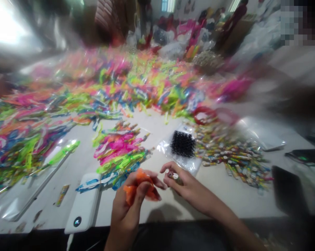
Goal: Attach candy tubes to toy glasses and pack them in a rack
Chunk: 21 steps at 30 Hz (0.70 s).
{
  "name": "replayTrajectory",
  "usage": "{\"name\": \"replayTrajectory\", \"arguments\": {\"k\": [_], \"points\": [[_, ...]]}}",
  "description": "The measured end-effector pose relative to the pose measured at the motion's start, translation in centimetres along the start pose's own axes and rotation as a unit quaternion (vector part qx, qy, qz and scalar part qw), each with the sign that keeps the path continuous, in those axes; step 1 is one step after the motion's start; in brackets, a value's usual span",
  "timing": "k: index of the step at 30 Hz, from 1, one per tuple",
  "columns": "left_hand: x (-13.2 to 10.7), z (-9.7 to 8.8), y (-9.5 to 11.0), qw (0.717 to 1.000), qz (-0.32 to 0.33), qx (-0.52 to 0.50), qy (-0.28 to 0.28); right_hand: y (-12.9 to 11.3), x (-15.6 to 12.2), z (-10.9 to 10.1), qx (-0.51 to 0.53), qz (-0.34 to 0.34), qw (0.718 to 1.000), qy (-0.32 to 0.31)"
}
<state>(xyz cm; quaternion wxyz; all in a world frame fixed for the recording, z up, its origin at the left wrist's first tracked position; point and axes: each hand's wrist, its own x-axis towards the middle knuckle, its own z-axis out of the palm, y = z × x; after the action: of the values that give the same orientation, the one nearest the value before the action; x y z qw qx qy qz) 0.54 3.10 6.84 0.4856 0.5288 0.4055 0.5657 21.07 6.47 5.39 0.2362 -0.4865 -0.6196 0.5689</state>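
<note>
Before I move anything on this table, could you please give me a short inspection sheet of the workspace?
Surface: pale table with dark marks near its left front edge.
Things in hand: orange piece; pale-ended pieces, too small to identify.
Hands: left hand closed on the orange piece; right hand closed around the pale-ended pieces.
Clutter: bright pile across the far and left sides; colourful cluster beyond the left hand; black mesh block on clear plastic; patterned sticks on the right; white device with a lit display.
Cables: white cable at the device's near end.
Surroundings: blurred; window and plastic bags visible.
</note>
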Motion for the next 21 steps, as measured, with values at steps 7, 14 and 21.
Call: {"name": "replayTrajectory", "arguments": {"k": [7,14,21], "points": [[0.2,-0.2,1.3,0.904,0.209,0.354,-0.114,-3.0,-2.3,-2.3,-0.074,-0.086,0.992,0.055],[0.1,0.7,1.3,0.814,0.307,0.485,-0.082,-4.5,-3.6,-2.5,-0.178,-0.177,0.967,0.037],[-0.1,0.5,1.4,0.796,0.303,0.517,-0.086,-4.4,-3.6,-2.5,-0.252,-0.263,0.929,0.061]]}}
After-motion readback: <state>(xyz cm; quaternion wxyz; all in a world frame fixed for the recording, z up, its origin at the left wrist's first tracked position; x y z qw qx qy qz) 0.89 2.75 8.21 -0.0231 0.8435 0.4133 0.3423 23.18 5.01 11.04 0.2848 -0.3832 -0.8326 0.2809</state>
